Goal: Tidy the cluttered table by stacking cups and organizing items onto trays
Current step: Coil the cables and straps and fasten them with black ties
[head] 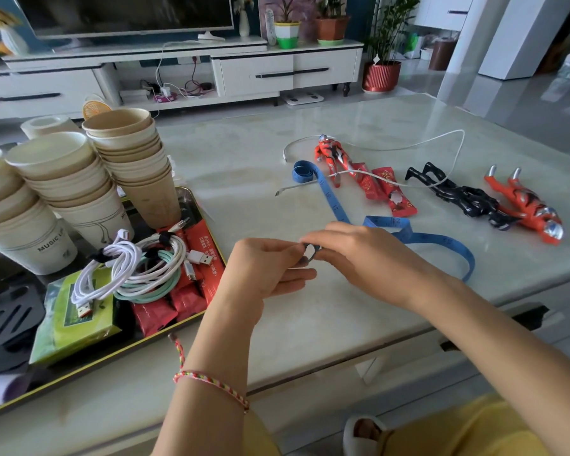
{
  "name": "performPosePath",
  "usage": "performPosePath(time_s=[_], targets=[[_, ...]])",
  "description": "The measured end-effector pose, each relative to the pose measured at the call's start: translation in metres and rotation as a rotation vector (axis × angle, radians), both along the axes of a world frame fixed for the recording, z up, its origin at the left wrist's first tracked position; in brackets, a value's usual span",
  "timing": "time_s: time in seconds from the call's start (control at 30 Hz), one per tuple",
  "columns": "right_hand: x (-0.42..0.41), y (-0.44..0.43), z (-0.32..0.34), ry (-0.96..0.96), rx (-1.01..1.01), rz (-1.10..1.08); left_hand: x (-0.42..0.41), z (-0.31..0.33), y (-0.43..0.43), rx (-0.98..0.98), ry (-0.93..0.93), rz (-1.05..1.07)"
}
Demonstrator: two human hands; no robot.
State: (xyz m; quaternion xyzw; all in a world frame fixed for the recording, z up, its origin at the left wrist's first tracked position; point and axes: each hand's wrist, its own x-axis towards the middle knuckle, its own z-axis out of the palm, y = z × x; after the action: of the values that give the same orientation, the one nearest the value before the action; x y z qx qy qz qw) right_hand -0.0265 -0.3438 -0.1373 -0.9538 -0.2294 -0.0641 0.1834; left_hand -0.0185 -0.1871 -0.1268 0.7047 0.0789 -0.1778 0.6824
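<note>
Left hand (270, 264), right hand (352, 255): forearms angled inward, fingers curled, both pinching coiled end of blue measuring tape (333, 199) over near tabletop (310, 317).

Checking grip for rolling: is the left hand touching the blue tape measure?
Touching. The head view shows the left hand pinching the rolled end of the blue tape measure, with the right hand pinching it too.
</note>
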Motion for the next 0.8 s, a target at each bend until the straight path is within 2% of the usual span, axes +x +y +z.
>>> performPosePath(time_s=[0.1, 0.2, 0.4, 0.53, 0.67, 0.8], targets=[[0.002, -0.001, 0.001, 0.066, 0.128, -0.01, 0.0, 0.0, -0.001, 0.077, -0.046, -0.048], [0.003, -0.002, -0.001, 0.07, 0.159, -0.036, 0.002, -0.002, 0.0, 0.118, -0.035, -0.032], [0.001, 0.001, -0.003, -0.049, 0.094, -0.107, 0.002, -0.004, -0.005, -0.136, 0.102, 0.157], [-0.004, 0.016, -0.006, -0.105, 0.005, -0.128, 0.003, -0.006, -0.009, -0.157, 0.124, 0.221], [0.001, 0.012, -0.005, -0.082, 0.043, -0.136, 0.005, -0.005, -0.005, -0.149, 0.187, 0.153], [0.002, 0.001, 0.0, 0.052, 0.141, -0.002, 0.006, -0.004, -0.004, -0.099, 0.172, 0.058]])
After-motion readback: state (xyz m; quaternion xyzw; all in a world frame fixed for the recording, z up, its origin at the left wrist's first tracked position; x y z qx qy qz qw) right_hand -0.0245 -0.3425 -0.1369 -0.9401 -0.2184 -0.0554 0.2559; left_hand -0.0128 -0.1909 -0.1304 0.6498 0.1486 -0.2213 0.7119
